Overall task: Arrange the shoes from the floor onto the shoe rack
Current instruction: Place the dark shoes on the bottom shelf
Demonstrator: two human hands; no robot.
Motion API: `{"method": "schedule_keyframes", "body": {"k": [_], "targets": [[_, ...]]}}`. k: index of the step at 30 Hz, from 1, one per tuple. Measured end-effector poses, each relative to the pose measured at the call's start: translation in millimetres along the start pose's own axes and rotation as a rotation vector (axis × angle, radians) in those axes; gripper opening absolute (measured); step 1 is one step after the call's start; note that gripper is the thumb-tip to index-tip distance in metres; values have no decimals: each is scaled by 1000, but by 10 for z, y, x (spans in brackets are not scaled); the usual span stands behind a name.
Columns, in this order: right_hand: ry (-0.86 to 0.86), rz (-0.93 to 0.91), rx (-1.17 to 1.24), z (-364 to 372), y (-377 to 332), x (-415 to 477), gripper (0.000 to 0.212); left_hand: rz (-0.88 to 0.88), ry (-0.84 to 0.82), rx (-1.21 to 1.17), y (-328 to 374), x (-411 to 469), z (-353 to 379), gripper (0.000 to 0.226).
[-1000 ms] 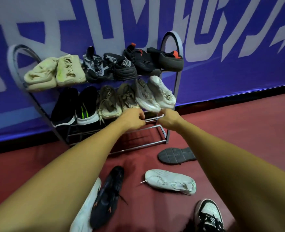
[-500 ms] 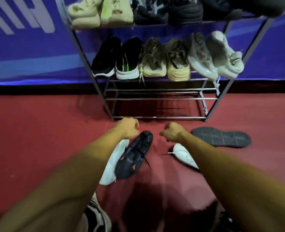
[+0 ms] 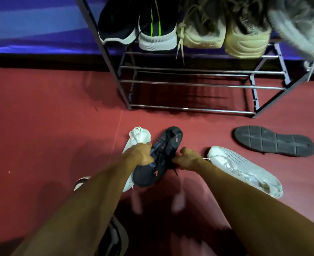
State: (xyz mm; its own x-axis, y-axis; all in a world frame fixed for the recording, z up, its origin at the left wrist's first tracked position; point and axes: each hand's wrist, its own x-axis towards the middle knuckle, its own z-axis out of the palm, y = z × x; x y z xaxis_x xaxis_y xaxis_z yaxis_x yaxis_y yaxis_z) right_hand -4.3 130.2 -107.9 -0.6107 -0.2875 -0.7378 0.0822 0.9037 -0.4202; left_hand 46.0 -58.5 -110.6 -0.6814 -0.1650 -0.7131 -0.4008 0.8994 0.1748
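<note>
A dark blue-black shoe (image 3: 163, 154) with an orange mark lies on the red floor, partly over a white shoe (image 3: 136, 135). My left hand (image 3: 143, 154) grips its left side, and my right hand (image 3: 186, 159) is closed on its right side by the laces. A second white shoe (image 3: 244, 169) lies on its side just right of my right forearm. Further right, a black shoe (image 3: 274, 141) rests sole-up. The metal shoe rack (image 3: 198, 85) stands ahead, its two lowest rails bare.
The shelf above holds black shoes (image 3: 137, 24) with green stripes, beige shoes (image 3: 224, 30) and a grey-white shoe (image 3: 300, 34). A blue wall banner (image 3: 32, 24) runs behind the rack. Black-and-white shoes (image 3: 113, 237) lie by the bottom edge near my left arm.
Both hands dropped from the rack's middle shelf down to the floor and closed on the dark shoe. The view tilted downward and moved closer.
</note>
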Motion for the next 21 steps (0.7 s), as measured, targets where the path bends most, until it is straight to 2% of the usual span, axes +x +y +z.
{"method": "schedule_keyframes", "body": {"k": [2,4,5,7,9,11,14,18,21], "targets": [[-9,43,58,40,24,132,41,10,-8,-18,-40,75,62,31],[-3,54,190,100,-10,199,15,24,26,-28,-70,127,107,26],[-16,65,297,165,-37,219,15,31,50,-35,-79,146,131,25],[-26,102,563,328,-89,250,24,38,95,-51,-95,172,160,25],[-13,148,690,453,-96,320,42,38,109,-66,-95,170,161,24],[17,130,658,505,-100,381,52,18,122,-87,-95,158,149,29],[72,87,575,434,-112,402,48,4,198,-112,-96,103,125,40],[94,-27,452,186,-181,260,59,43,299,-137,-103,-73,27,25],[97,-130,460,-67,-276,33,65,65,367,-201,-89,-258,-196,20]]}}
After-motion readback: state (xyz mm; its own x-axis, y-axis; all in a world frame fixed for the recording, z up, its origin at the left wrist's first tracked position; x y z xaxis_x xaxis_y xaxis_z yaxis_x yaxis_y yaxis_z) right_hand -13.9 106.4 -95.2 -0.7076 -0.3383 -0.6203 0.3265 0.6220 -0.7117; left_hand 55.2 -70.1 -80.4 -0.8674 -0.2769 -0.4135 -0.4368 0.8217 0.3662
